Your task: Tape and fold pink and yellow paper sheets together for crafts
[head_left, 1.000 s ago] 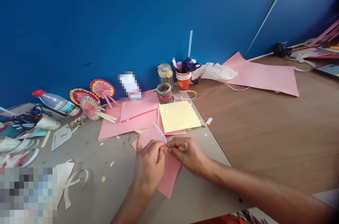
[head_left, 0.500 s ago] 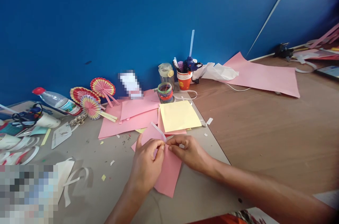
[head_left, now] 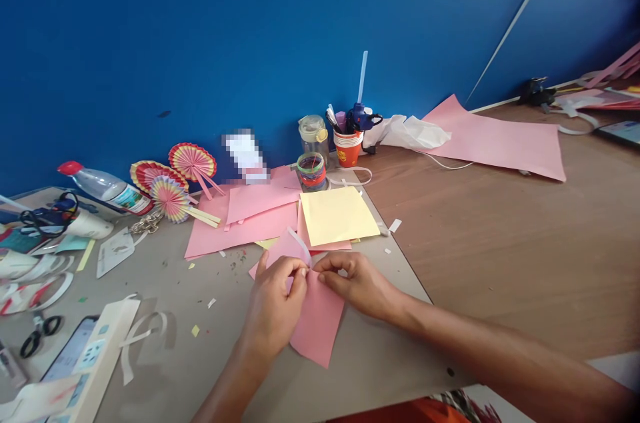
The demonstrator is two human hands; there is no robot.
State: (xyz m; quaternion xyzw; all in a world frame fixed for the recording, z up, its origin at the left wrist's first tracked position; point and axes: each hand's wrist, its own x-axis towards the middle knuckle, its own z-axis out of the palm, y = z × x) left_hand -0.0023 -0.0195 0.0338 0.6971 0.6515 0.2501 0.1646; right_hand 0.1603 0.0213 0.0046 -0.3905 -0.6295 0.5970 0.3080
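My left hand point(head_left: 280, 290) is closed in a pinch on the top edge of a pink paper sheet point(head_left: 320, 323), its thumb and forefinger pressed together. Close beside it my right hand point(head_left: 353, 276) pinches the same edge with its fingertips. A narrow white strip point(head_left: 301, 243) curves up from between the two sets of fingertips; which hand has its end I cannot make out. Beneath the left hand another part of pink paper point(head_left: 273, 260) shows. Just beyond the hands lies a yellow paper sheet point(head_left: 340, 216) on more pink paper.
Behind stand folded paper fans point(head_left: 193, 160), a roll of tapes point(head_left: 311, 173), a jar point(head_left: 314, 133) and a red cup point(head_left: 347, 146) of tools. At left lie a bottle point(head_left: 113, 190), scissors point(head_left: 40, 333), a phone point(head_left: 70, 346) and a power strip point(head_left: 107, 343). Paper scraps dot the grey table point(head_left: 200, 370).
The white strip bends more and has shifted slightly. Both hands stay nearly in place, still pinching at the paper's edge.
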